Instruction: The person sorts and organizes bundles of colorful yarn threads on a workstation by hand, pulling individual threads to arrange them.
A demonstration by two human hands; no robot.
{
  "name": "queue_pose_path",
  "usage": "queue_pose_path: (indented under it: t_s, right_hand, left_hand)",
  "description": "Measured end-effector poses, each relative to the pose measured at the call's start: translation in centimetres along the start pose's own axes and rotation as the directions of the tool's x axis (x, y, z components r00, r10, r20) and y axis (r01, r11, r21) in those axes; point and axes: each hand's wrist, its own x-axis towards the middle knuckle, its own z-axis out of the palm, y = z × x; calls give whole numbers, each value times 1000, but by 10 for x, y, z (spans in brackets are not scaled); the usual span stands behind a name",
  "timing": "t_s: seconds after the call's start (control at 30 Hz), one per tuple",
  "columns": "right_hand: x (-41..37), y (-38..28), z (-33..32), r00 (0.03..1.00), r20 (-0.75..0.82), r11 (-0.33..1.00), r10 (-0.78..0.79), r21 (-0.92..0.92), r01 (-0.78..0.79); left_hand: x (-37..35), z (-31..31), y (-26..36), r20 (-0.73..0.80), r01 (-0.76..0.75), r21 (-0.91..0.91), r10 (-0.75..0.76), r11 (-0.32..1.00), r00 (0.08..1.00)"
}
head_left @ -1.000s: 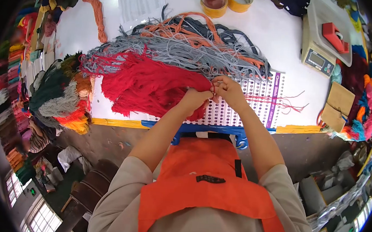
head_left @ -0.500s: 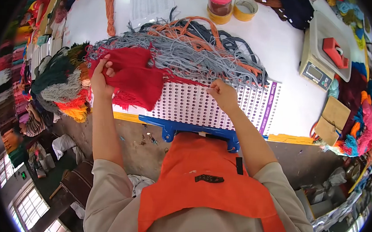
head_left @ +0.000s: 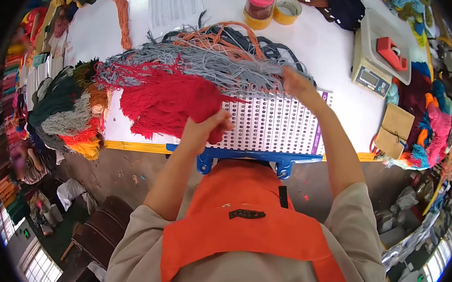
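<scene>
A bundle of red yarn (head_left: 160,102) lies on the left part of a white perforated card (head_left: 269,120), its loose ends spread leftward. My left hand (head_left: 203,131) is closed round the right end of this bundle, thumb on top. Behind it stretches a wide heap of grey yarn (head_left: 189,60), with orange yarn (head_left: 251,35) and dark strands along its far side. At the heap's right end is my right hand (head_left: 299,87), smeared by motion. A blurred grey streak runs left from its fingertips, which look pinched on grey strands.
A blue clamp bar (head_left: 246,155) runs along the table's front edge. A scale (head_left: 372,78) with a red tape dispenser (head_left: 391,53) stands right, near a brown notebook (head_left: 394,129). Coloured yarn (head_left: 63,108) is piled left. A lidded jar (head_left: 259,7) and tape roll (head_left: 287,10) stand behind.
My right hand has let go of the red strands and moved up and right to the grey yarn. My left hand has moved right and laid the red bundle flatter.
</scene>
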Motion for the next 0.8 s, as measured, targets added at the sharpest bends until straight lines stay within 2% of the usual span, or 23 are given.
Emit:
queue_pose_path:
  t_s: [0.07, 0.13, 0.17, 0.2, 0.23, 0.27, 0.3, 0.33, 0.37, 0.43, 0.5, 0.57, 0.6, 0.63, 0.7, 0.73, 0.8]
  right_hand:
    - [14, -16, -6, 957, -243, 987, -156, -68, 144]
    - [12, -33, -6, 872, -485, 997, -64, -78, 29]
    - [5, -40, -4, 819, -574, 993, -14, -103, -56]
    - [-5, -43, 4, 760, -639, 966, -121, -253, -59]
    - [-17, -50, 17, 753, -639, 932, -160, -349, -98]
    - [-32, -62, 33, 746, -635, 888, -200, -440, -136]
    - [-50, -94, 58, 817, -576, 982, 7, -149, -113]
    - [-64, -110, 81, 885, -451, 991, 117, 111, -75]
    - [-71, -112, 100, 933, -302, 952, 198, 285, -110]
    - [-89, -143, 136, 975, -127, 915, 182, 386, -121]
    - [-89, -145, 153, 983, -138, 941, 118, 331, -67]
    - [-86, -143, 158, 970, -239, 966, -50, 234, 108]
    - [-87, -145, 157, 980, -200, 943, -18, 323, 83]
    - [-88, -151, 156, 980, -199, 943, -22, 320, 87]
    - [-90, -158, 152, 985, -111, 755, 134, 656, -29]
    - [-92, -158, 150, 982, -109, 716, 154, 698, -35]
    - [-91, -154, 148, 981, -113, 750, 161, 659, -47]
  left_hand:
    - [-2, 12, 5, 64, 61, -7, -60, 998, 996]
    - [-4, 10, 3, 125, 85, -5, -84, 996, 989]
    - [-6, 15, 6, 139, 101, -108, -85, 989, 987]
    - [-8, 19, 9, 150, 115, -210, -84, 971, 985]
    - [-8, 19, 13, 253, 101, -286, -27, 953, 967]
    - [-9, 21, 13, 248, 92, -287, -19, 954, 969]
    - [-8, 23, 12, 256, 106, -419, 5, 902, 967]
    - [-7, 24, 12, 265, 124, -542, 29, 831, 964]
    - [-8, 25, 15, 292, 133, -554, 43, 821, 955]
    - [-7, 24, 18, 322, 128, -511, 51, 850, 945]
    - [-8, 24, 23, 354, 129, -459, 47, 879, 934]
    - [-10, 26, 33, 323, 63, -305, 41, 950, 946]
    - [-10, 26, 34, 325, 60, -303, 44, 951, 945]
    - [-10, 27, 34, 301, 44, -314, 55, 948, 952]
    - [-10, 27, 32, 268, 22, -331, 72, 943, 961]
    - [-9, 27, 31, 283, 31, -360, 78, 933, 956]
    - [-9, 28, 30, 293, 33, -390, 90, 920, 952]
